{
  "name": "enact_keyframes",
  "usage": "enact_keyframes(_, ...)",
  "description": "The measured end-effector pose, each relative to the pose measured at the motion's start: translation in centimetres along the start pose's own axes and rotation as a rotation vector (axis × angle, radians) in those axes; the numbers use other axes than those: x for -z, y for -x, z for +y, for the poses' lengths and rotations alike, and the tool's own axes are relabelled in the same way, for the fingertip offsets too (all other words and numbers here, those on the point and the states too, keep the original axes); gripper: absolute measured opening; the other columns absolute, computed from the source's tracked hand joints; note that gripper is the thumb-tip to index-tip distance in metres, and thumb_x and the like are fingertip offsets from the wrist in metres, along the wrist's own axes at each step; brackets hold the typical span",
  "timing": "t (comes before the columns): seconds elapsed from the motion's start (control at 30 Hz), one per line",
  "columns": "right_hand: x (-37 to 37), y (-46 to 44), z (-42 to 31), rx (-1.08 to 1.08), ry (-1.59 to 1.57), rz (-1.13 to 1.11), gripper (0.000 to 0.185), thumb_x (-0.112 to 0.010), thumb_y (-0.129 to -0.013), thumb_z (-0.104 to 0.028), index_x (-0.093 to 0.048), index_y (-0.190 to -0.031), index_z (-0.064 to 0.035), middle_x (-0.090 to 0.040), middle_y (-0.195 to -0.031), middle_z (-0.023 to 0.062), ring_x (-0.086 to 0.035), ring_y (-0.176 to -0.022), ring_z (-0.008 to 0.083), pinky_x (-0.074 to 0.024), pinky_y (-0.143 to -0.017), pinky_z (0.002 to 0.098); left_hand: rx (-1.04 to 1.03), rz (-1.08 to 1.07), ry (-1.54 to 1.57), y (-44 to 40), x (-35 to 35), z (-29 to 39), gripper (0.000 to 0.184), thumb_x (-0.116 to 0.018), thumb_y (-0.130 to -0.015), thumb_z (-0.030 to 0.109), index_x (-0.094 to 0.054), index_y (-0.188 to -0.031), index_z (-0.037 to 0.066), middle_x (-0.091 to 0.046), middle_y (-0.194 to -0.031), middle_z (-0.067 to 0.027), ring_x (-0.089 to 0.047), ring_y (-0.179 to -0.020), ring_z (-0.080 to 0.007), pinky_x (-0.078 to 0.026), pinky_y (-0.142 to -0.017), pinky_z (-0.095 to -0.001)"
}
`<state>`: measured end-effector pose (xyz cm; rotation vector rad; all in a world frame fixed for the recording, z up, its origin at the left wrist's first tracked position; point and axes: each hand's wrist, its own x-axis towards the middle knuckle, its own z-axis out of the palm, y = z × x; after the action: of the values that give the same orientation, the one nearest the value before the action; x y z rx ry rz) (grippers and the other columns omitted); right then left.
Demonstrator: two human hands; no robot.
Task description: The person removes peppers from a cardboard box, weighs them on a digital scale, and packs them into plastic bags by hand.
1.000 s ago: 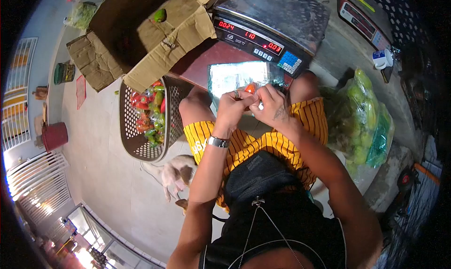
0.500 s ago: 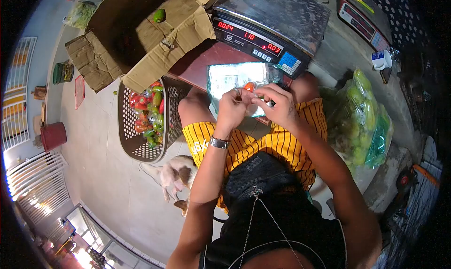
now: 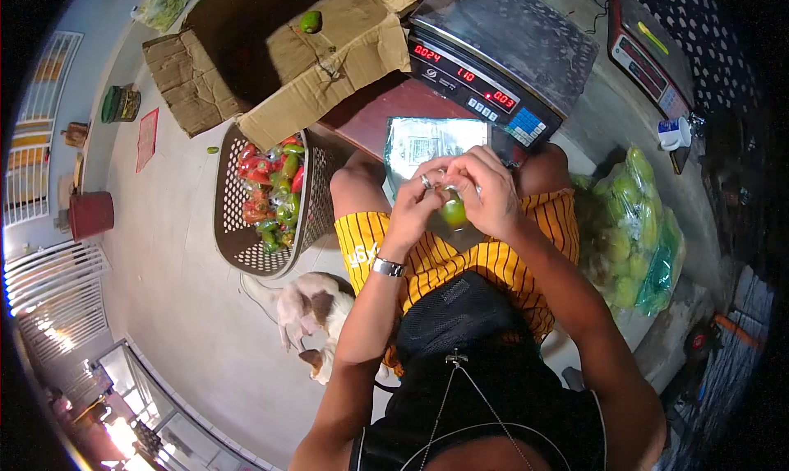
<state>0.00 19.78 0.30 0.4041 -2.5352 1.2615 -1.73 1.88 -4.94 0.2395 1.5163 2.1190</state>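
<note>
My left hand (image 3: 416,206), with a ring and a metal watch at the wrist, pinches the gathered neck of a small clear plastic bag. My right hand (image 3: 486,193) grips the same neck from the other side, its fingers nearly touching the left ones. Below them hangs the bag of peppers (image 3: 453,214); a green one shows through the plastic, the rest is hidden. Just beyond my hands a pack of clear plastic bags (image 3: 411,138) lies at the edge of the reddish board (image 3: 362,126). The digital scale (image 3: 472,89) behind it shows 0.024, 1.10 and 0.03.
An open cardboard box (image 3: 329,85) holds a green pepper (image 3: 311,21). Left of my legs, a plastic basket (image 3: 234,245) contains several bagged peppers. A dog (image 3: 316,311) lies on the floor. At right are a large bag of green produce (image 3: 629,224), a mug (image 3: 674,132) and a second scale (image 3: 649,68).
Both hands have come slightly nearer my body. The bag now hangs below my fingers with green showing; before, an orange-red piece showed beyond them. The view has shifted slightly.
</note>
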Motion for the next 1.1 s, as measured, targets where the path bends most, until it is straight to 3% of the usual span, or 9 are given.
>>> enact_keyframes(0.17, -1.8, -1.0, -1.9, -0.128, -0.225, 0.035, 0.010, -0.065, -0.096, -0.009, -0.061, -0.098, -0.0007, -0.059, -0.088, 0.0105, -0.060, -0.075, 0.0222, -0.0487, -0.069, 0.0326, -0.027, -0.076, -0.349, 2.6, 2.9, 2.8, 0.014, -0.063, -0.101, 0.013, -0.070, -0.103, 0.001, -0.066, -0.125, -0.0093, -0.060, -0.110, -0.0181, -0.046, -0.095, -0.0296)
enact_keyframes(0.3, -2.6, -1.1, -0.7, -0.343, -0.482, 0.124, 0.013, -0.065, -0.100, -0.014, -0.062, -0.100, -0.0012, -0.061, -0.083, 0.0040, -0.057, -0.073, 0.0116, -0.0475, -0.067, 0.0286, 0.225, 0.375, -0.245, 6.9, 10.4, 8.1, 0.018, -0.060, -0.104, 0.017, -0.071, -0.114, 0.006, -0.070, -0.110, -0.0025, -0.063, -0.097, -0.0131, -0.051, -0.088, -0.0298)
enact_keyframes(0.47, -2.1, 0.0, 0.5, -0.572, -0.498, 0.042, 0.015, -0.066, -0.100, -0.015, -0.063, -0.099, -0.0007, -0.066, -0.082, 0.0036, -0.060, -0.073, 0.0089, -0.0477, -0.065, 0.0260, 0.015, 0.834, -0.075, 5.3, 21.3, 9.5, 0.027, -0.053, -0.108, 0.018, -0.061, -0.131, 0.008, -0.067, -0.111, -0.0032, -0.064, -0.103, -0.0141, -0.054, -0.090, -0.0344)
enact_keyframes(0.6, -5.2, 1.3, 0.6, -0.504, -0.501, 0.089, 0.014, -0.067, -0.099, -0.015, -0.064, -0.098, -0.0007, -0.068, -0.081, 0.0047, -0.062, -0.072, 0.0095, -0.0480, -0.064, 0.0259, -0.168, 0.659, 0.063, -0.2, 34.2, 0.7, 0.034, -0.055, -0.103, 0.008, -0.059, -0.137, 0.009, -0.067, -0.121, -0.0049, -0.058, -0.115, -0.0135, -0.049, -0.095, -0.0301)
enact_keyframes(0.77, -3.4, 3.2, 1.3, -0.585, -0.435, 0.074, 0.014, -0.069, -0.097, -0.014, -0.064, -0.100, -0.0006, -0.070, -0.084, 0.0063, -0.065, -0.075, 0.0115, -0.0509, -0.066, 0.0279, 0.206, 0.764, -0.497, -1.1, 33.3, -1.3, 0.025, -0.065, -0.095, 0.011, -0.073, -0.116, 0.002, -0.074, -0.092, -0.0082, -0.068, -0.082, -0.0181, -0.055, -0.081, -0.0309)
enact_keyframes(0.8, -3.1, 3.9, 2.1, -0.593, -0.405, 0.078, 0.014, -0.069, -0.097, -0.014, -0.064, -0.100, -0.0006, -0.070, -0.084, 0.0062, -0.065, -0.075, 0.0115, -0.0511, -0.067, 0.0281, 0.046, 0.806, -0.730, -1.1, 34.5, -4.8, 0.026, -0.066, -0.094, 0.016, -0.073, -0.110, -0.002, -0.076, -0.089, -0.0138, -0.071, -0.082, -0.0246, -0.056, -0.077, -0.0378)
enact_keyframes(0.87, -2.7, 5.0, 3.7, -0.659, -0.346, 0.052, 0.015, -0.069, -0.096, -0.015, -0.063, -0.098, -0.0011, -0.069, -0.083, 0.0066, -0.063, -0.071, 0.0117, -0.0508, -0.065, 0.0293, 0.202, 0.704, -1.297, -0.2, 26.0, 0.1, 0.031, -0.068, -0.093, 0.024, -0.073, -0.110, -0.002, -0.075, -0.096, -0.0223, -0.073, -0.090, -0.0356, -0.055, -0.079, -0.0444)
enact_keyframes(1.07, -2.9, 6.0, 5.4, -0.687, -0.217, -0.017, 0.011, -0.067, -0.098, -0.009, -0.060, -0.093, -0.0013, -0.060, -0.072, -0.0015, -0.052, -0.065, 0.0039, -0.0412, -0.058, 0.0232, 0.291, 0.190, -1.189, -1.6, 14.2, 10.2, 0.037, -0.071, -0.095, 0.036, -0.074, -0.094, -0.001, -0.068, -0.079, -0.0244, -0.069, -0.074, -0.0403, -0.053, -0.070, -0.0443)
enact_keyframes(1.1, -3.1, 6.5, 6.1, -0.691, -0.207, -0.060, 0.012, -0.071, -0.093, -0.013, -0.064, -0.097, -0.0039, -0.066, -0.084, 0.0070, -0.062, -0.070, 0.0161, -0.0505, -0.066, 0.0300, 0.285, 0.138, -1.147, -2.3, 13.0, 11.7, 0.036, -0.072, -0.095, 0.034, -0.074, -0.094, -0.002, -0.069, -0.078, -0.0222, -0.068, -0.071, -0.0352, -0.053, -0.069, -0.0413)
